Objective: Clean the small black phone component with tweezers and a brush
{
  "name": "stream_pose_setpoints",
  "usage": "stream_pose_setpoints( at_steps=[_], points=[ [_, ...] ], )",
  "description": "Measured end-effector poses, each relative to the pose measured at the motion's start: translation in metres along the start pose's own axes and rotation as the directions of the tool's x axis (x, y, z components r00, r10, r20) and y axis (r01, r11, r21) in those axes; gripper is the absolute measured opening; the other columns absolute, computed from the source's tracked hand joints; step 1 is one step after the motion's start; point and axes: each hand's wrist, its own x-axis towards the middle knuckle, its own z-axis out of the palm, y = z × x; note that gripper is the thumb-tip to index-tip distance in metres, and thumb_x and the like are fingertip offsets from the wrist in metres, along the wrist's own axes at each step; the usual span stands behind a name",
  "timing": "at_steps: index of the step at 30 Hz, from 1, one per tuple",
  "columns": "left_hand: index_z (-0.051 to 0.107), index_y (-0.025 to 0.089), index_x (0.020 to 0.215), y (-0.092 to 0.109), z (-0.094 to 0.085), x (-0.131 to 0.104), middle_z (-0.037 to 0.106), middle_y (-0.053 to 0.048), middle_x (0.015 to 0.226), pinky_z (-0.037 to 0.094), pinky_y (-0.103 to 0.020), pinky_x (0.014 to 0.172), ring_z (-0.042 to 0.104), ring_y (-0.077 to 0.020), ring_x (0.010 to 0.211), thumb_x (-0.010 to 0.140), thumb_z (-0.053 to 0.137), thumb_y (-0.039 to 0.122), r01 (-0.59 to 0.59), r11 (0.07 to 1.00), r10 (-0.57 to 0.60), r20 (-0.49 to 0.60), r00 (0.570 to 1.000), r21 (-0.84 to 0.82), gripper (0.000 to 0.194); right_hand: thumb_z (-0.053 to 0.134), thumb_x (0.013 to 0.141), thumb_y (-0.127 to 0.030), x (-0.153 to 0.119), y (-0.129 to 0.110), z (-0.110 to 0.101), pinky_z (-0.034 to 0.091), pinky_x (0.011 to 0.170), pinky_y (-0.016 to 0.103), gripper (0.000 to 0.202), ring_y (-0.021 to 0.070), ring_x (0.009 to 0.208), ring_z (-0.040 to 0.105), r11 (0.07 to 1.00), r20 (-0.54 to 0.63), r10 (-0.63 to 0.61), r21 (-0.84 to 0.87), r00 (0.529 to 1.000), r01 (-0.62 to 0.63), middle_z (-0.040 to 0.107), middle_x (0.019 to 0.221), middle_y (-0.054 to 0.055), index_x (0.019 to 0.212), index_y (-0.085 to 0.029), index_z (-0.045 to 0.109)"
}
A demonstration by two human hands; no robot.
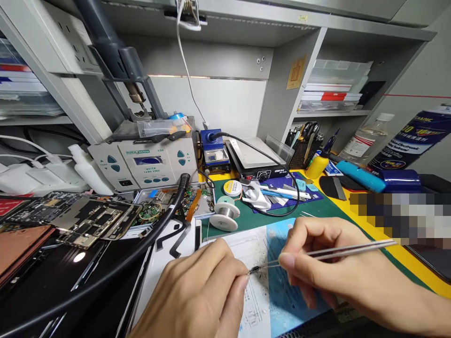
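Between the thumb and forefinger of my left hand (197,286) is one end of a small dark electronic part (254,269); its exact kind is too small to make out. My right hand (317,263) is closed on a pair of metal tweezers (352,249). Their tips point left and reach the right side of the small part. Both hands are above a stained white and blue printed sheet (282,230). A spool of solder wire (224,214) stands just beyond my left hand.
A hot-air station (151,164) stands at the back left, its black hose (141,263) crossing the left side. Phone boards (88,220) lie there. Behind the green mat (243,220) is a heating plate (253,152). Yellow bottle (319,162) and spray can (412,141) stand right.
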Motion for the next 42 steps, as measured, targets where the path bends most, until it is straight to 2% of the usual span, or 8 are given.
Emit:
stream_pose_setpoints(
  at_steps=[3, 7, 13, 21, 25, 29, 37, 42],
  points=[
    [0.071, 0.025, 0.094, 0.003, -0.006, 0.005, 0.068, 0.003, 0.087, 0.055, -0.025, 0.074, 0.070, -0.0129, 0.079, 0.106, 0.052, 0.013, 0.072, 0.995, -0.068, 0.063, 0.996, -0.065, 0.026, 0.099, 0.080, -0.039, 0.002, -0.003, -0.003, 0.039, 0.037, 0.013, 0.036, 0.0070, 0.038, 0.049, 0.999, -0.016, 0.041, 0.004, 0.999, -0.041, 0.069, 0.050, -0.003, 0.070, -0.018, 0.071],
    [0.067, 0.025, 0.083, 0.005, -0.014, 0.013, 0.067, 0.006, 0.080, 0.048, -0.020, 0.058, 0.063, -0.0087, 0.066, 0.102, 0.057, 0.018, 0.156, 0.976, -0.142, 0.102, 0.985, -0.152, 0.023, 0.100, 0.080, -0.035, 0.003, -0.005, -0.005, 0.041, 0.035, 0.012, 0.034, 0.0080, 0.037, 0.055, 0.995, -0.016, 0.063, 0.080, 0.998, -0.062, 0.071, 0.048, -0.001, 0.068, -0.018, 0.074],
    [0.065, 0.024, 0.075, 0.000, -0.013, 0.017, 0.062, 0.006, 0.068, 0.039, -0.021, 0.047, 0.056, -0.0081, 0.055, 0.098, 0.060, 0.020, 0.162, 0.944, -0.153, 0.052, 0.987, -0.286, 0.024, 0.100, 0.079, -0.036, 0.005, -0.003, -0.005, 0.042, 0.036, 0.012, 0.029, 0.0094, 0.037, 0.058, 0.991, 0.015, 0.076, 0.106, 0.997, -0.077, 0.075, 0.048, 0.002, 0.069, -0.018, 0.080],
    [0.064, 0.024, 0.070, 0.001, -0.009, 0.017, 0.060, 0.007, 0.065, 0.036, -0.021, 0.047, 0.054, -0.0077, 0.054, 0.096, 0.059, 0.018, 0.179, 0.947, -0.179, 0.025, 0.984, -0.268, 0.027, 0.101, 0.079, -0.036, 0.004, -0.001, -0.004, 0.044, 0.036, 0.011, 0.026, 0.0087, 0.035, 0.057, 0.995, -0.028, 0.077, 0.070, 0.997, -0.075, 0.076, 0.047, 0.003, 0.068, -0.019, 0.084],
    [0.064, 0.025, 0.067, 0.004, -0.008, 0.016, 0.059, 0.008, 0.064, 0.033, -0.020, 0.044, 0.048, -0.0066, 0.050, 0.093, 0.059, 0.016, 0.197, 0.950, -0.198, 0.024, 0.980, -0.242, 0.027, 0.102, 0.077, -0.035, 0.003, -0.002, -0.003, 0.045, 0.036, 0.011, 0.024, 0.0094, 0.037, 0.060, 0.997, -0.043, 0.076, 0.033, 0.996, -0.074, 0.076, 0.048, 0.003, 0.068, -0.020, 0.086],
    [0.062, 0.024, 0.067, 0.004, -0.008, 0.017, 0.058, 0.008, 0.063, 0.032, -0.020, 0.043, 0.049, -0.0069, 0.051, 0.093, 0.060, 0.017, 0.201, 0.951, -0.204, 0.011, 0.979, -0.237, 0.027, 0.103, 0.077, -0.035, 0.001, -0.004, -0.002, 0.045, 0.037, 0.011, 0.024, 0.0101, 0.038, 0.062, 0.998, -0.054, 0.062, -0.007, 0.997, -0.063, 0.076, 0.047, 0.002, 0.066, -0.020, 0.086],
    [0.063, 0.025, 0.067, 0.003, -0.007, 0.017, 0.058, 0.008, 0.062, 0.032, -0.021, 0.044, 0.051, -0.0074, 0.051, 0.093, 0.059, 0.017, 0.219, 0.947, -0.219, 0.028, 0.975, -0.234, 0.027, 0.104, 0.070, -0.039, 0.002, -0.009, 0.003, 0.041, 0.035, 0.017, 0.027, 0.0146, 0.039, 0.061, 0.997, -0.106, 0.054, -0.055, 0.993, -0.060, 0.075, 0.046, 0.004, 0.061, -0.022, 0.085],
    [0.064, 0.025, 0.068, 0.004, -0.007, 0.014, 0.060, 0.008, 0.063, 0.034, -0.023, 0.047, 0.051, -0.0074, 0.053, 0.095, 0.060, 0.019, 0.216, 0.945, -0.213, 0.039, 0.976, -0.245, 0.028, 0.104, 0.072, -0.038, 0.001, -0.008, 0.003, 0.038, 0.035, 0.015, 0.025, 0.0124, 0.039, 0.062, 0.998, -0.087, 0.044, -0.038, 0.995, -0.047, 0.075, 0.047, 0.003, 0.063, -0.022, 0.087]
  ],
)
